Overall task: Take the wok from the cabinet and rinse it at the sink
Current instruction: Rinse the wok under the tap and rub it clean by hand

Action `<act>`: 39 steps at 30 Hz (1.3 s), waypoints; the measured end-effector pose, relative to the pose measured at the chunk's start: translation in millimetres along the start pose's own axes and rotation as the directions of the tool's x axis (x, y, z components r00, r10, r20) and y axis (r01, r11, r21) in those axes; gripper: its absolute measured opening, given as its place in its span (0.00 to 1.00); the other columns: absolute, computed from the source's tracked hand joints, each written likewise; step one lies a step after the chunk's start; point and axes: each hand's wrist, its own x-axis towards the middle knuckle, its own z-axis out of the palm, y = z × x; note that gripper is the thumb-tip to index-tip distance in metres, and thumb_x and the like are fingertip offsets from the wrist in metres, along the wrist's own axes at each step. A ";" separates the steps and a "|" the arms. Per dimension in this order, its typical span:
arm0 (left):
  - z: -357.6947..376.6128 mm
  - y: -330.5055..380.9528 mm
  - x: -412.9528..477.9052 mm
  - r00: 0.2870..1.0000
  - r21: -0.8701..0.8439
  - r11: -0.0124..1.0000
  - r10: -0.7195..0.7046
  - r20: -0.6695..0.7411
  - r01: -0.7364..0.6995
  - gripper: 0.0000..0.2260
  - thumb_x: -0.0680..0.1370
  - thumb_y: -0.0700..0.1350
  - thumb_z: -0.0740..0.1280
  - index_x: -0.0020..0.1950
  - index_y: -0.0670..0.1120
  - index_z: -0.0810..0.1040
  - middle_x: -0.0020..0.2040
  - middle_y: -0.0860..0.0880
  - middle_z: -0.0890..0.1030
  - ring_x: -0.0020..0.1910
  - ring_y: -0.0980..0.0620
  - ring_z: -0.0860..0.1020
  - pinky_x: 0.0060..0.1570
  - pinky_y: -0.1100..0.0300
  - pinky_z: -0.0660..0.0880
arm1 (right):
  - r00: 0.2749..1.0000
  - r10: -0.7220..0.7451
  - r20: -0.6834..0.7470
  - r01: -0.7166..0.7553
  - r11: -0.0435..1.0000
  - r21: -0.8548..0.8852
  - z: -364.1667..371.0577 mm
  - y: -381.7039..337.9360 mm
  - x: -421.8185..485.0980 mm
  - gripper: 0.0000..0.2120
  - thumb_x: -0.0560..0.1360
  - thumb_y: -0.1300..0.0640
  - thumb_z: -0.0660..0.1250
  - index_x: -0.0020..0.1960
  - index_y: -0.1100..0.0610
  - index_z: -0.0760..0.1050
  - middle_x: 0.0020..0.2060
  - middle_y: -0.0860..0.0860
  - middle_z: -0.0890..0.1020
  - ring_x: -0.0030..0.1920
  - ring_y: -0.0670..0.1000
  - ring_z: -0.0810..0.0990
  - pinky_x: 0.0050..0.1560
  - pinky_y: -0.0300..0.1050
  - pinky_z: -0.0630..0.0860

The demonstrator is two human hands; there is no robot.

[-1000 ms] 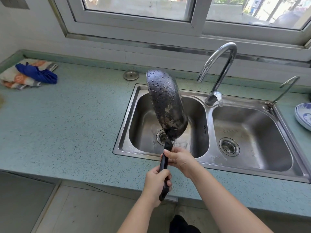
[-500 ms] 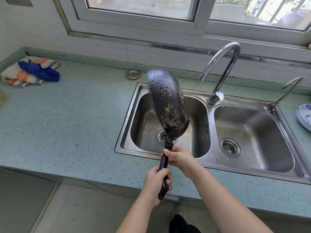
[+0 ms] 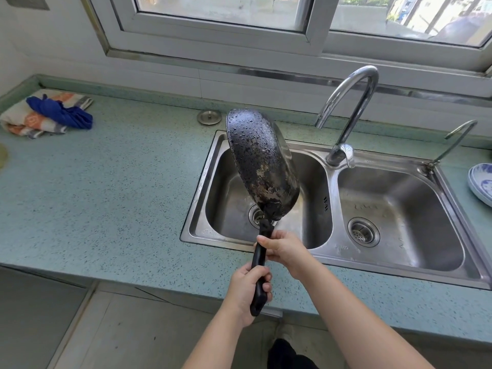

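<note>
**A:** Position of the wok (image 3: 262, 166)?

**B:** Up in the air, above the left basin of the sink (image 3: 334, 187). Tilted nearly on its edge, with the dark, blotchy underside toward the camera. Covered with water drops. Not touching the basin.

**A:** And the grip?

**B:** On the black handle (image 3: 259, 258), with both hands. At the lower end, the left hand (image 3: 246, 291), wrapped fully around it, above the front edge of the counter (image 3: 119, 195). Higher up, the right hand (image 3: 286, 249), closed around the part just below the bowl.

**A:** Near the wok?

**B:** Just to the right, the curved faucet (image 3: 351, 107), with its base behind the divider between the two basins.

**A:** And around the sink?

**B:** On the speckled green counter, a round metal plug (image 3: 209, 117) just behind the left basin. Far to the left, folded cloths (image 3: 29, 123) with a blue rag (image 3: 62, 114) on top. At the right edge, blue-and-white plates (image 3: 482, 185). At the far right corner of the sink, a thin second tap (image 3: 458, 139).
</note>
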 end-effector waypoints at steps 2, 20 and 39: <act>0.0 -0.6 0.5 1.000 -0.005 1.000 0.002 0.001 -0.002 0.04 0.76 0.33 0.60 0.45 0.40 0.70 0.26 0.49 0.72 0.20 0.56 0.68 0.21 0.65 0.64 | 1.000 0.003 0.000 -0.003 1.000 -0.005 -0.1 0.4 0.0 0.04 0.74 0.64 0.67 0.41 0.60 0.73 0.37 0.56 0.80 0.36 0.52 0.79 0.38 0.39 0.77; -1.2 -1.5 1.9 0.998 0.036 0.999 -0.015 0.063 0.013 0.04 0.76 0.34 0.63 0.43 0.41 0.75 0.28 0.49 0.73 0.22 0.57 0.71 0.21 0.65 0.68 | 0.998 0.064 -0.010 -0.062 0.990 0.126 -2.2 2.3 -2.7 0.02 0.77 0.66 0.62 0.46 0.63 0.69 0.39 0.58 0.81 0.40 0.55 0.81 0.56 0.54 0.76; -3.0 -6.0 5.3 0.997 0.070 0.997 -0.020 0.069 0.016 0.03 0.76 0.35 0.64 0.45 0.42 0.72 0.27 0.50 0.73 0.22 0.57 0.71 0.21 0.66 0.69 | 0.996 0.090 0.005 -0.090 0.982 0.167 0.8 4.6 -8.5 0.09 0.80 0.65 0.56 0.43 0.64 0.71 0.39 0.56 0.79 0.38 0.52 0.79 0.43 0.43 0.76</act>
